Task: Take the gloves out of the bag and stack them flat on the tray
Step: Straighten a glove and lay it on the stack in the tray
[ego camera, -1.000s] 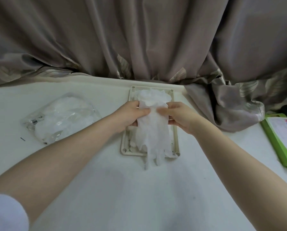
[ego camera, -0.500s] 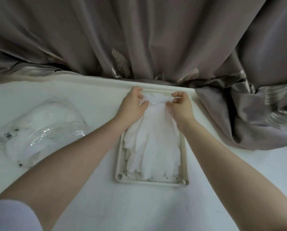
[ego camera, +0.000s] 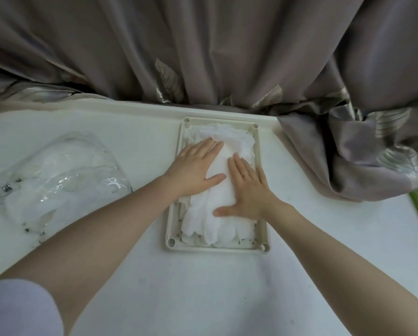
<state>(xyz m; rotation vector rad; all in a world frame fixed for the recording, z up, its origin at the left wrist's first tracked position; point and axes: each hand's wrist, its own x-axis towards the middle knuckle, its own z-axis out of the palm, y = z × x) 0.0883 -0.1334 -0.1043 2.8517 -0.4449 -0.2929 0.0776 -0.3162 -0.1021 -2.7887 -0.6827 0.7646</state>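
both forearms are bare up to the near edge of the view. the left arm wears a short pale lavender-white sleeve, soft and rounded at its hem, well away from the tray. the right hand, nearer the tray, wears a thin gold ring on one finger.

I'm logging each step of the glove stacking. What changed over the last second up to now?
Both hands let go of the top glove's cuff, which they had pinched and drawn to the tray's far end. Now the left hand and right hand press flat, fingers straight, on the white gloves in the tray. The plastic bag, still holding gloves, stayed at the left on the table.
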